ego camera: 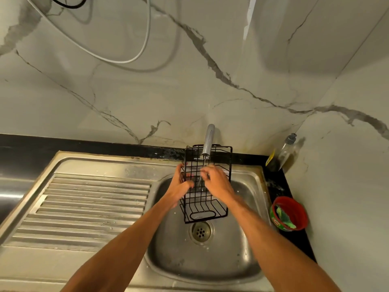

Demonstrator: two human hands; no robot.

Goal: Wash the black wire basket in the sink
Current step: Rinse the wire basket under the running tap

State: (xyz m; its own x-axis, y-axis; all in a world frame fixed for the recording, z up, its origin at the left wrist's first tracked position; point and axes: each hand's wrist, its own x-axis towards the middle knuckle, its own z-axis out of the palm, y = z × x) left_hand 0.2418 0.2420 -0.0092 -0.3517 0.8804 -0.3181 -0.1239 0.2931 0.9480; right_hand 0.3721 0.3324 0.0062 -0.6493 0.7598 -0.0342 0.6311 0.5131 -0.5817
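Over the sink point(242, 239), black wire basket point(200, 205)

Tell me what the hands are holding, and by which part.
The black wire basket: the left hand grips its left edge mid-height, the right hand curls over the middle grid wires.

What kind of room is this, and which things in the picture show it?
Most likely a home kitchen. A steel sink with a ribbed draining board, a tap running water over the wire basket, and a bottle, probably dish soap, in the corner all suggest it.
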